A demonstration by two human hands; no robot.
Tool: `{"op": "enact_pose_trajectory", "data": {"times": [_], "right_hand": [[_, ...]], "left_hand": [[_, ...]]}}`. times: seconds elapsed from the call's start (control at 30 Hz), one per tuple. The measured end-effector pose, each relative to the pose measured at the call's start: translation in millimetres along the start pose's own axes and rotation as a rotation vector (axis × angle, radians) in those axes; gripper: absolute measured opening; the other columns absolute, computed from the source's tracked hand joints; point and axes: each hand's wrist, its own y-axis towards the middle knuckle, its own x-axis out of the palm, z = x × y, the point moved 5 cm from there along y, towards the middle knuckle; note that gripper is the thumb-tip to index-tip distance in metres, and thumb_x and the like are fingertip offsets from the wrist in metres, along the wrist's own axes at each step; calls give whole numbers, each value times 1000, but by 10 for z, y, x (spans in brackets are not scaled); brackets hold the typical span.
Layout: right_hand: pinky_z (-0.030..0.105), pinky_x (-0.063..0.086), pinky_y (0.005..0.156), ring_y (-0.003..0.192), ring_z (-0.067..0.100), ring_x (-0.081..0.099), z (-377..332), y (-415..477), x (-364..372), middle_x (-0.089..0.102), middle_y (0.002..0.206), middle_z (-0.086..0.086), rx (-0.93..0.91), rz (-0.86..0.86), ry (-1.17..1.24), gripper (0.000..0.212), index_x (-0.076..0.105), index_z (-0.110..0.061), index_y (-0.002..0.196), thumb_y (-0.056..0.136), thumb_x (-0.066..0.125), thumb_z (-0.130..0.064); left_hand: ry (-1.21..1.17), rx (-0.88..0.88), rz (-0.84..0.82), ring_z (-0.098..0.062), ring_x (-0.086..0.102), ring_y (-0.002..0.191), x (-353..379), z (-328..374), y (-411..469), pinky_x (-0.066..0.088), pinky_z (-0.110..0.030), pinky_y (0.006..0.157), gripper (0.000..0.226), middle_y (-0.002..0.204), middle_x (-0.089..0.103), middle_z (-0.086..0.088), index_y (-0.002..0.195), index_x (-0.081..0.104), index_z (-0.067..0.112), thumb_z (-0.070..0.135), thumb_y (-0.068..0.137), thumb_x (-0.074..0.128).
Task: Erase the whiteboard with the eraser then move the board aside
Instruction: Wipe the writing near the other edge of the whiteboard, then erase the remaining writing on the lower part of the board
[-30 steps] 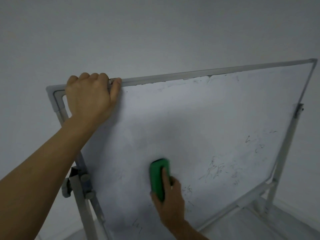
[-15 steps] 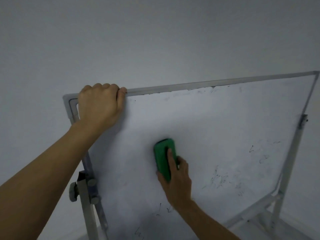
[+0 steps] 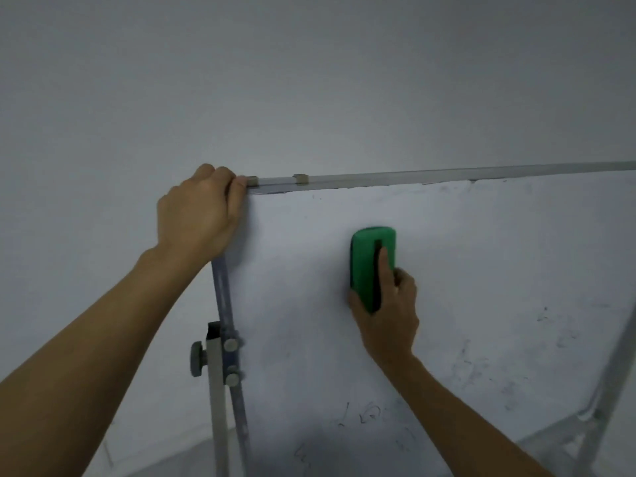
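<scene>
1. A plain grey wall (image 3: 309, 80) fills the background.
2. The whiteboard (image 3: 481, 270) shows faint smudged marks low and right of the right hand (image 3: 389, 315).
3. That hand presses the green eraser (image 3: 370, 263) flat, fingers wrapped around it.
4. The left hand (image 3: 199, 215) is clenched over the board's upper left corner.

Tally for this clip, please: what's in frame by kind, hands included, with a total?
Hands: 2, left hand on the top frame corner, right hand holding the eraser
Eraser: 1, green eraser
Whiteboard: 1, whiteboard on its stand
Round knobs on the stand: 3, e.g. knob
Total: 7
</scene>
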Motion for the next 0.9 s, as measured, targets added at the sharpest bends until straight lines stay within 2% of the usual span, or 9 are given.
{"op": "enact_pose_trajectory", "data": {"times": [0.07, 0.17, 0.27, 0.4, 0.5, 0.6, 0.73, 0.83, 0.9], "right_hand": [[30, 55, 67, 101, 25, 49, -72, -778, 317, 45, 121, 14, -241, -223, -102, 88, 31, -32, 146, 71, 77, -40], [38, 56, 70, 104, 26, 45, 48, -1773, 600, 42, 120, 12, -577, -542, -250, 83, 37, -42, 140, 65, 73, -41], [38, 54, 78, 104, 26, 47, 53, -1671, 597, 46, 118, 11, -633, -499, -213, 81, 44, -44, 136, 63, 78, -33], [36, 50, 79, 104, 28, 49, -327, -636, 380, 51, 120, 15, -473, -142, -78, 74, 42, -36, 139, 74, 77, -30], [31, 48, 75, 104, 28, 48, -421, -391, 313, 52, 120, 19, -306, -62, -28, 74, 41, -31, 140, 75, 77, -33], [34, 51, 75, 103, 29, 48, -315, -945, 499, 46, 122, 18, -355, -213, -64, 80, 39, -32, 141, 72, 80, -32], [37, 52, 74, 101, 27, 48, 234, -1996, 704, 44, 118, 12, -455, -640, -257, 100, 40, -44, 139, 52, 88, -33], [31, 54, 67, 95, 24, 56, 695, -2146, 541, 51, 114, 8, -169, -720, -213, 122, 14, -47, 148, 51, 88, -39], [33, 53, 64, 94, 25, 55, 916, -1920, 340, 50, 114, 9, 74, -586, -181, 108, 13, -44, 149, 66, 82, -39]], "left_hand": [[-5, -42, 1, -38, 54, 76, 13, -38, -7, 31, -37, 64, 39, 97, 57, -12, 101, 63, 6, 35, 105, 36], [-19, -56, 1, -35, 52, 75, -14, -58, -32, 30, -36, 63, 38, 99, 56, -11, 103, 62, 7, 35, 105, 37], [-46, -40, -8, -33, 54, 77, -34, -56, -38, 32, -35, 64, 37, 101, 57, -10, 106, 62, 7, 34, 105, 36], [-51, -67, -16, -30, 53, 79, -6, -78, -14, 30, -34, 65, 36, 103, 56, -9, 106, 61, 8, 33, 105, 36], [-60, -68, -42, -31, 54, 82, 14, -69, -19, 30, -33, 66, 36, 105, 56, -8, 107, 61, 9, 34, 105, 35], [-92, -81, -80, -31, 56, 86, -3, -81, -18, 33, -33, 68, 36, 108, 57, -7, 110, 62, 11, 35, 105, 35], [-352, -225, -65, -18, 57, 95, -9, -223, -178, 41, -31, 80, 42, 125, 53, -3, 136, 50, 18, 41, 102, 41], [-684, -445, 15, -3, 57, 96, 69, -386, -725, 48, -14, 80, 64, 129, 50, 2, 151, 28, 20, 46, 97, 52], [-743, -580, -48, -8, 56, 107, 274, -481, -1241, 49, -21, 93, 79, 129, 50, 2, 153, 23, 20, 52, 90, 57]]}}
